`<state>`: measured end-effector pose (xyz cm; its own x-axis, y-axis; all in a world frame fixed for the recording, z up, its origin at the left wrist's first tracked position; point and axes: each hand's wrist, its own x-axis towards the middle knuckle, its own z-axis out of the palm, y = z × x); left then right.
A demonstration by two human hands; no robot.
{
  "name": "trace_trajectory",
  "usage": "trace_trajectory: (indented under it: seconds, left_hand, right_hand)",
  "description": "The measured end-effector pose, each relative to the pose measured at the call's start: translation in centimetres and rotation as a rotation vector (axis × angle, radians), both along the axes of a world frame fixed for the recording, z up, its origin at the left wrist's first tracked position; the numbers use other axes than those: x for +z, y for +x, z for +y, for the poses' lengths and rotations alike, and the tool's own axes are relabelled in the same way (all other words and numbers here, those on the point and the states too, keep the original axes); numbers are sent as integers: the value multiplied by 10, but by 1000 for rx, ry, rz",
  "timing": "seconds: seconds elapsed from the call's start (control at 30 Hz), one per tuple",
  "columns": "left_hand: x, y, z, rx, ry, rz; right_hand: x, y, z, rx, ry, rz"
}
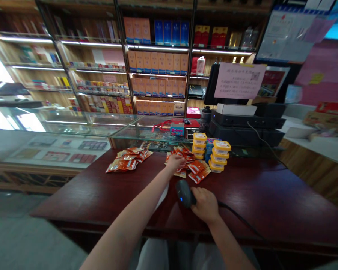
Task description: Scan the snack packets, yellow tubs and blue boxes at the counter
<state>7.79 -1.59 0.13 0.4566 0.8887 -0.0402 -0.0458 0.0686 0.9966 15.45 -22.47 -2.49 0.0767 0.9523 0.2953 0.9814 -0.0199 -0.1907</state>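
My left hand (pixel 175 162) reaches out over a pile of orange-red snack packets (pixel 192 165) on the dark red counter (pixel 101 195), fingers curled down on one packet. My right hand (pixel 205 204) is closed around a black barcode scanner (pixel 184 192) with a blue light, its cable (pixel 242 221) trailing off to the right. A second pile of the same packets (pixel 126 159) lies to the left, apart from both hands.
Two stacks of yellow-lidded tubs (pixel 219 154) stand just right of the packets. Behind them are a black register (pixel 242 123) with a paper notice, a glass display case (pixel 73 127) and shelves of boxed goods (pixel 157 63).
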Motion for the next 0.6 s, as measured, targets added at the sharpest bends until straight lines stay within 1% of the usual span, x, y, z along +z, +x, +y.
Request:
trace_trajectory:
  seconds: [0.17,0.27,0.3,0.37,0.43,0.47,0.53,0.6]
  left_hand:
    - [-5,-54,6,170,119,119]
    - [-1,-92,13,290,202,211]
    - [1,-104,15,337,256,267]
    - [6,-127,20,431,414,472]
    - [11,-148,26,517,583,756]
    - [14,-157,30,559,642,886]
    - [17,-172,38,641,687,1065]
    - [18,-184,48,704,677,1191]
  right_hand:
    - [-2,-2,-4,19,7,-32]
    - [-7,-3,-6,72,52,-76]
    - [-9,-3,-6,95,77,-87]
    - [-14,-3,-7,138,129,-98]
    - [-18,-3,-6,163,164,-98]
    - [-20,-3,-6,166,173,-96]
    - [-23,-2,-4,165,178,-88]
    - [-26,-2,-2,162,185,-85]
